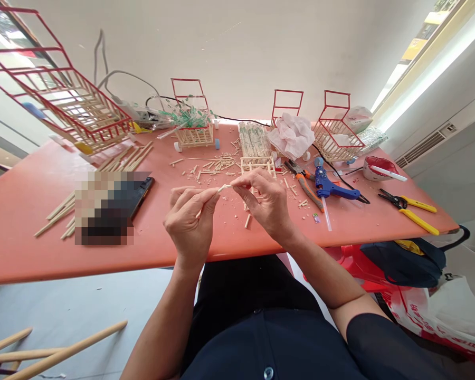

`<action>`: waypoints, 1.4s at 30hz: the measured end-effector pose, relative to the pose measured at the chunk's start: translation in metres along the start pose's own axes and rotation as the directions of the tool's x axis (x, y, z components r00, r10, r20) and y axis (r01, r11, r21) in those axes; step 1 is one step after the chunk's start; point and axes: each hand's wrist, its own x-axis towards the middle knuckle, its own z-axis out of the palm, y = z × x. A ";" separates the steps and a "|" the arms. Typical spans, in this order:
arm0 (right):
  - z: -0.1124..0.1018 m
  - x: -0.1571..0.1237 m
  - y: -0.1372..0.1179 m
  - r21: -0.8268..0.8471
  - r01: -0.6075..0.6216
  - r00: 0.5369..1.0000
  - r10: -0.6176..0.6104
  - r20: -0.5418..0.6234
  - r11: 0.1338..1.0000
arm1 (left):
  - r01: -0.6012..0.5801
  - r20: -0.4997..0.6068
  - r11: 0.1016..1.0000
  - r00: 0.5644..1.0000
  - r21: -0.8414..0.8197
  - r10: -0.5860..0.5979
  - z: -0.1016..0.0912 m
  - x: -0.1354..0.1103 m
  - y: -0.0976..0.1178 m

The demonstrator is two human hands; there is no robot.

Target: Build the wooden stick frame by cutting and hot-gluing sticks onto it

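Between my two hands, just above the table's near part, is a short whitish twisted strip (224, 187); its material is hard to make out. My left hand (192, 219) pinches one end between thumb and fingers. The other end sits in the fingertips of my right hand (267, 203). Behind my right hand stands a small frame of wooden sticks (257, 162), partly hidden by the fingers. Cut stick pieces (217, 164) lie scattered beyond my hands.
Model carts (196, 138) of sticks with red handles stand along the back. A blue glue gun (332, 189), orange-handled pliers (306, 184), yellow-handled wire strippers (409, 206) and a red-stained bowl (380, 168) lie right. Long sticks (59, 208) and a blurred dark phone (142, 195) lie left.
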 end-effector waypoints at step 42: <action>0.000 0.000 0.000 -0.009 -0.042 0.999 0.042 0.013 0.999 | -0.004 0.011 1.000 1.000 0.010 0.004 0.000 0.001 0.002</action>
